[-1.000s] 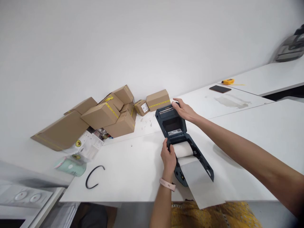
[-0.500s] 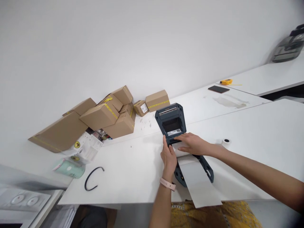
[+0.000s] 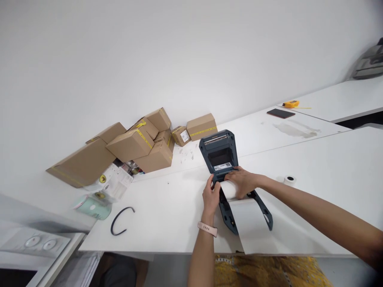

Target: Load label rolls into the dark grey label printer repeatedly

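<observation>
A dark label printer (image 3: 229,217) stands on the white table with its lid (image 3: 220,149) raised. Inside its bay lies a white label roll (image 3: 228,189), from which a wide paper strip (image 3: 254,227) hangs forward over the table's front edge. My left hand (image 3: 211,198) is closed at the printer's left side, thumb near the roll's left end; some of its fingertips are hidden. Over the right part of the roll, my right hand (image 3: 243,182) is curled, fingers behind and thumb in front.
Cardboard boxes (image 3: 131,147) are piled at the back left. Near them are plastic-wrapped packets (image 3: 115,181), a mint-green container (image 3: 94,207) and a black headband-like arc (image 3: 119,221). Right of the printer sits a small white roll (image 3: 289,180). Farther back lie a phone (image 3: 280,113) and a yellow tape measure (image 3: 291,104).
My right hand has gone from flat fingers across the roll to a curled hold at its right side. The paper strip has shifted right and looks wider. The view has turned slightly left.
</observation>
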Available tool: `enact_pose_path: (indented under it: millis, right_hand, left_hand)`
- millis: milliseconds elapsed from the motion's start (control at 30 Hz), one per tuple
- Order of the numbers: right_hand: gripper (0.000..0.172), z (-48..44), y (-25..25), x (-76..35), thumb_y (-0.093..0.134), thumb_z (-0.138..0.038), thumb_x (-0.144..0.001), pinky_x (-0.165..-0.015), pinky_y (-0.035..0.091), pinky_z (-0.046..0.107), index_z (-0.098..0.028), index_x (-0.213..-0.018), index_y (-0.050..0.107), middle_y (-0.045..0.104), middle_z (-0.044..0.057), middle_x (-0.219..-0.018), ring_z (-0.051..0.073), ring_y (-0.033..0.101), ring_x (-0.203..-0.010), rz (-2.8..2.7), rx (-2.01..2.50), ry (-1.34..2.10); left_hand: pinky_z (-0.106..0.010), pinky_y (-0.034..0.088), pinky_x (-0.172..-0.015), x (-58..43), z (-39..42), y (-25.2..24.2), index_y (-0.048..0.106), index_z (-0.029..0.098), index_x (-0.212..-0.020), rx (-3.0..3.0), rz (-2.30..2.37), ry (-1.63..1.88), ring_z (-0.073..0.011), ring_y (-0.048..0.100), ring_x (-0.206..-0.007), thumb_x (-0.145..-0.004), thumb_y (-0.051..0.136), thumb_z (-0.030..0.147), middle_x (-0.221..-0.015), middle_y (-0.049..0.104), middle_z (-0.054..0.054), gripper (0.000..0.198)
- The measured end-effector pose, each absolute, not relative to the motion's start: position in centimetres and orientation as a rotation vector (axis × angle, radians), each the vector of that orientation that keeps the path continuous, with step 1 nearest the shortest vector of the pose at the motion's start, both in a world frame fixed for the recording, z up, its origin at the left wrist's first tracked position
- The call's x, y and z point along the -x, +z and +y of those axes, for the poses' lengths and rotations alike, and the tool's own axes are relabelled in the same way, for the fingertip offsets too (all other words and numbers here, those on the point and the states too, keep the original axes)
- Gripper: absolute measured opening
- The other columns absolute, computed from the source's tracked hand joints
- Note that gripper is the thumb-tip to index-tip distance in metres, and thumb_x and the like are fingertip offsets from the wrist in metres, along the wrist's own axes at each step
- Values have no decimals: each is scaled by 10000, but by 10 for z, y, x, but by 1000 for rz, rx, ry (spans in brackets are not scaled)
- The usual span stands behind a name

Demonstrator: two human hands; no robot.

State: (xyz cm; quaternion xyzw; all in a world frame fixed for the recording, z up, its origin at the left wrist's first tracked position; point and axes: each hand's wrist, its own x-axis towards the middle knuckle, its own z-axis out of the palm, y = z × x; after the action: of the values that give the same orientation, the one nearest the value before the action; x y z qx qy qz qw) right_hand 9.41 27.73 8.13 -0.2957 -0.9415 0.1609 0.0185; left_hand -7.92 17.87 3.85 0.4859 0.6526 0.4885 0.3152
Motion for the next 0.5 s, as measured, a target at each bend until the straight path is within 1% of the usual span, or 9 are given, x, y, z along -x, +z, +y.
enact_pose_path:
  millis: [100, 233, 300, 367, 433, 500]
  right_hand:
    - [748, 278, 99, -96, 802, -374, -475, -1114, 330, 525, -181, -1181, 650, 694, 139, -1186, 389, 615, -1153, -2994, 917, 730]
    - [751, 277, 128, -110, 817, -368, -453, -978, 455, 452, -209, -1167, 643, 685, 99, -1143, 409, 557, -1193, -2972, 876, 941]
    - [759, 276, 142, -128, 824, -385, -488, -911, 494, 402, -219, -1201, 622, 674, 84, -1171, 380, 577, -1163, -2881, 801, 1140]
    - [748, 275, 153, -152, 817, -411, -552, -907, 499, 361, -226, -1242, 594, 665, 65, -1212, 330, 607, -1125, -2754, 695, 1320]
    - [728, 275, 159, -179, 781, -408, -606, -937, 485, 333, -222, -1278, 569, 657, 59, -1244, 299, 614, -1127, -2640, 643, 1367]
    - [693, 276, 159, -204, 734, -380, -619, -945, 480, 308, -218, -1274, 576, 665, 59, -1247, 287, 617, -1134, -2563, 763, 1216]
  left_hand:
    - [-396, 413, -1155, 80, 178, 39, 591, 263, -1409, -1298, 1754, 1240, -271, 565, -1347, -954, 528, 406, -1491, 587, -50, 482]
    - [-414, 397, -1169, 79, 178, 41, 621, 255, -1371, -1358, 1778, 1211, -269, 547, -1364, -962, 498, 392, -1462, 614, -47, 448]
    - [-425, 419, -1148, 79, 178, 41, 623, 253, -1365, -1374, 1784, 1205, -275, 569, -1338, -967, 492, 414, -1455, 618, -54, 449]
    - [-430, 443, -1125, 77, 178, 40, 619, 254, -1366, -1379, 1786, 1204, -279, 601, -1295, -970, 489, 458, -1453, 619, -60, 464]
    - [-427, 444, -1124, 76, 177, 39, 619, 253, -1362, -1385, 1796, 1208, -276, 608, -1283, -972, 484, 483, -1450, 622, -65, 472]
    - [-423, 428, -1140, 73, 177, 38, 621, 252, -1356, -1393, 1815, 1215, -272, 589, -1309, -978, 475, 479, -1447, 624, -66, 465]
